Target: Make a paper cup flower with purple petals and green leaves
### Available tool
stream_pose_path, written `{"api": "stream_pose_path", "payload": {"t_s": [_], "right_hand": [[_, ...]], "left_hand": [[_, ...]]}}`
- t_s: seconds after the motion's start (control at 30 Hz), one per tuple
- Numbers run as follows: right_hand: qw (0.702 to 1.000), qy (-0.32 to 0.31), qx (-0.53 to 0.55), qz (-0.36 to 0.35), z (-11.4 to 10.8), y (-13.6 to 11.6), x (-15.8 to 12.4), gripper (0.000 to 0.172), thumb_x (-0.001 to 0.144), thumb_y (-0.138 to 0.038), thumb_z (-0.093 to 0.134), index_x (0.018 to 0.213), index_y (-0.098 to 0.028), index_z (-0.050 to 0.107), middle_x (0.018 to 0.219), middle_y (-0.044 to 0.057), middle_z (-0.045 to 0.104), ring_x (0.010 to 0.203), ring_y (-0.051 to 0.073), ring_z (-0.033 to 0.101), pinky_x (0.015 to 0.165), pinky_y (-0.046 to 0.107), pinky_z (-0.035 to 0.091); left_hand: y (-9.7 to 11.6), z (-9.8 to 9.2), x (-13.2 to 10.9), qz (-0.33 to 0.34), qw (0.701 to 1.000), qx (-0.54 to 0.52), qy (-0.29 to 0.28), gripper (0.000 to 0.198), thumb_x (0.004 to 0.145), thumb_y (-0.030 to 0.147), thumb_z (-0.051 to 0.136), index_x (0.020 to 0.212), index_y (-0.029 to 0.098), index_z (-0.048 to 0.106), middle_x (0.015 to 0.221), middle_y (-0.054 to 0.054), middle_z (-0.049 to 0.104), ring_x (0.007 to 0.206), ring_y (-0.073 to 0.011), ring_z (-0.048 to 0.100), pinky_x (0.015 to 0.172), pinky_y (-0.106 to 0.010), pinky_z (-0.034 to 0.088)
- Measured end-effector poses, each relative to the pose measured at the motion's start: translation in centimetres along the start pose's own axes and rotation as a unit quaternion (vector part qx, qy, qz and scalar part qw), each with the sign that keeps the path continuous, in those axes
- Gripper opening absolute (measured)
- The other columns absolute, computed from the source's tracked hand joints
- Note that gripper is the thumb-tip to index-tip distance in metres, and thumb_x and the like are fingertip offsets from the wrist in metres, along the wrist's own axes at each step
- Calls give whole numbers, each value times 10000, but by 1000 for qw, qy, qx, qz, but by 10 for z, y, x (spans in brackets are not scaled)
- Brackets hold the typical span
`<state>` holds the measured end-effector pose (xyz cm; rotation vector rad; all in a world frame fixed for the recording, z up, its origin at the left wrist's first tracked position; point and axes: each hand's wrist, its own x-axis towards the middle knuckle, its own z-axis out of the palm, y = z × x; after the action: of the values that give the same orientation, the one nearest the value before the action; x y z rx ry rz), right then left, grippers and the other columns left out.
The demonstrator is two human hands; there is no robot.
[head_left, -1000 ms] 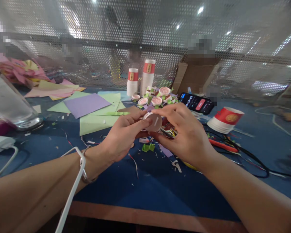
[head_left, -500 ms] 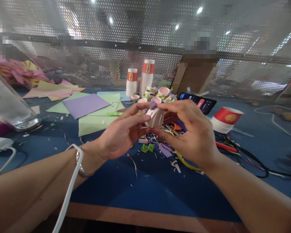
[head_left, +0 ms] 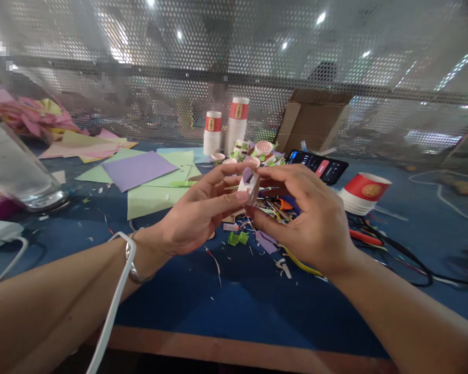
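Observation:
Both of my hands hold a small cut-down paper cup piece [head_left: 250, 188] with a purple paper scrap stuck on its rim, a little above the blue table [head_left: 237, 296]. My left hand [head_left: 197, 210] pinches it from the left between thumb and fingers. My right hand [head_left: 304, 213] grips it from the right, fingers curled round it. Under the hands lie green and purple paper scraps [head_left: 239, 238] and thin cuttings. A bracelet sits on my left wrist, with a white cable [head_left: 113, 306] draped across the forearm.
Two stacks of red-and-white paper cups [head_left: 230, 124] stand at the back, with several finished cup pieces [head_left: 257, 150] in front. A phone [head_left: 317, 165], a lying cup stack [head_left: 362, 193], coloured paper sheets [head_left: 148, 174], a glass jar [head_left: 11, 166], a cardboard box [head_left: 312, 119] and cables [head_left: 393, 249] surround the hands.
The cup piece has turned in my fingers from its flat round base facing me to edge-on, and it has risen slightly. Both hands keep their hold.

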<state>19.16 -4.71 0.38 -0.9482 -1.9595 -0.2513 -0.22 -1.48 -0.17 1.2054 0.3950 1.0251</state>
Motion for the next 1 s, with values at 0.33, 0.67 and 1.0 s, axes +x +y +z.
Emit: {"api": "stream_pose_path", "payload": {"t_s": [0.33,0.67,1.0], "right_hand": [[1000,-6,11,-4,-3,1,3,396,848,-201,767,1234,-241,690,1199,126,750,1141,327,711,944,523,608],[999,-20,40,18,-9,1,4,378,873,-243,758,1247,-237,705,1200,118,743,1107,310,712,918,514,617],[999,-20,50,-3,-7,5,5,357,872,-214,759,1214,-124,710,1140,155,755,1038,265,733,889,428,627]], "left_hand": [[2,-6,5,-27,1000,-7,4,353,872,155,774,1202,280,775,1150,-32,777,1087,-176,729,936,-270,587],[8,-13,7,-59,998,-3,-17,410,845,144,807,1221,307,791,1142,-42,803,1001,-179,761,920,-317,612],[2,-18,12,-35,998,-23,-39,328,835,147,831,1141,264,812,1093,-37,808,991,-154,754,917,-272,594]]}}
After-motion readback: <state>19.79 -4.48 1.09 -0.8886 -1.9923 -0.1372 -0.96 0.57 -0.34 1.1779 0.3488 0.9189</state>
